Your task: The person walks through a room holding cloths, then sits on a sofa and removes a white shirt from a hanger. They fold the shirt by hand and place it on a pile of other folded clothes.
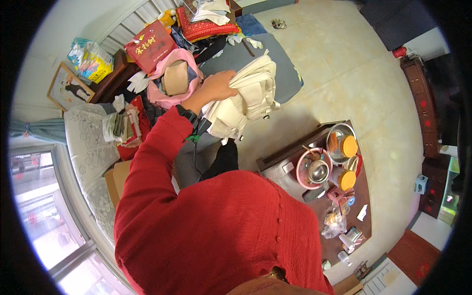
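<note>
My left hand grips the upper edge of a cream fabric backpack, fingers over its top side. The bag hangs or rests at the edge of a grey sofa seat; which of the two I cannot tell. Straps and dark buckles dangle from its lower end. A dark band and a black device with a cable sit at my wrist. Just left of this hand, a pink fabric bag lies open with a folded tan item inside. My right hand is out of view.
A red box with writing and a red patterned cushion lie at the back of the sofa. On the right, a dark coffee table carries a pink basin, yellow-lidded jars and a plastic bag. A cardboard box stands left.
</note>
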Motion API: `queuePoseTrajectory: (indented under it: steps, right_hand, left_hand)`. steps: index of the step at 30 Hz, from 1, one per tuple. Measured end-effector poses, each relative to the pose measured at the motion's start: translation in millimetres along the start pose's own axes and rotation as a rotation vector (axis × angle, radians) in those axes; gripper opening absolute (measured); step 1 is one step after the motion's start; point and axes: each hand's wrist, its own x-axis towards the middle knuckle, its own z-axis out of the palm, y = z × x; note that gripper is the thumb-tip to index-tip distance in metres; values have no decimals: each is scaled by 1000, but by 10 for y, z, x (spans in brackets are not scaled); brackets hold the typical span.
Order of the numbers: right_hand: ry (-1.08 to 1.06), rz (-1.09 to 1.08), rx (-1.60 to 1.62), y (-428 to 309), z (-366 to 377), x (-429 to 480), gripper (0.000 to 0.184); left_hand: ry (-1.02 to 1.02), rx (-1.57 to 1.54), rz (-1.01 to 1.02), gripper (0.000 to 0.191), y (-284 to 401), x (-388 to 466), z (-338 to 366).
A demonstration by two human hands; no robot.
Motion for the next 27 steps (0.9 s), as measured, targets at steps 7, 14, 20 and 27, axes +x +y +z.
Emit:
queuePoseTrajectory:
  steps: [7,14,20,27]
  right_hand:
    - [60,82,39,-795,640,-75,50]
    - [75,127,39,-1381,972,-96,50]
    - [80,173,19,-1650,1035,-84,50]
    - [90,216,5,-1832,1048,-41,50]
  left_hand:
    - [-31,14,81,64,-873,1516,-535]
    - [-2,114,116,58,-1826,2601,-929]
    - [130,188,77,60,-2772,3306,-1154]
    - [104,139,-210,85,-3161,3418,-766]
